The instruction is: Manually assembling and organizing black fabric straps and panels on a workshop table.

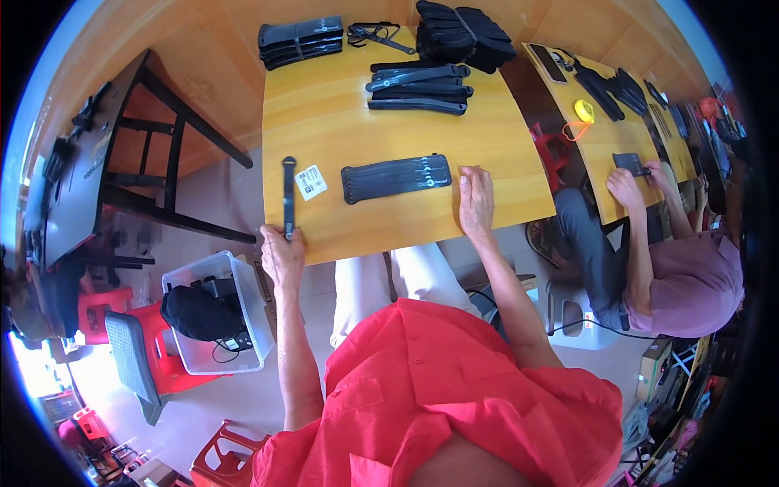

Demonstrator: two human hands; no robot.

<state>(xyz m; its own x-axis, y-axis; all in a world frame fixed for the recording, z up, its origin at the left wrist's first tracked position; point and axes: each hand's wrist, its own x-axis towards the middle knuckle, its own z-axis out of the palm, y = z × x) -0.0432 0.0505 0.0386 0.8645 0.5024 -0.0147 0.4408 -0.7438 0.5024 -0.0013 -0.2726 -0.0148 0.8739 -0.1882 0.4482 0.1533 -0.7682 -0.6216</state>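
Observation:
My left hand [282, 256] is at the table's left front corner, its fingers closed on the lower end of a single narrow black strap [289, 199]. The strap points away from me and has a loop at its far end. A white printed label [310, 183] lies just right of it. In the middle, several black straps [385, 180] lie side by side in a flat row, with pale printing toward the right end. My right hand [476, 201] rests beside that row at the table's front edge, fingers stretched out and holding nothing.
At the back of the yellow wooden table [324, 138] are loose black straps [418, 88], a banded stack [301, 42] and a larger tied bundle [462, 36]. A clear plastic bin [264, 325] stands at lower left. On the right, a person [690, 280] works at another table.

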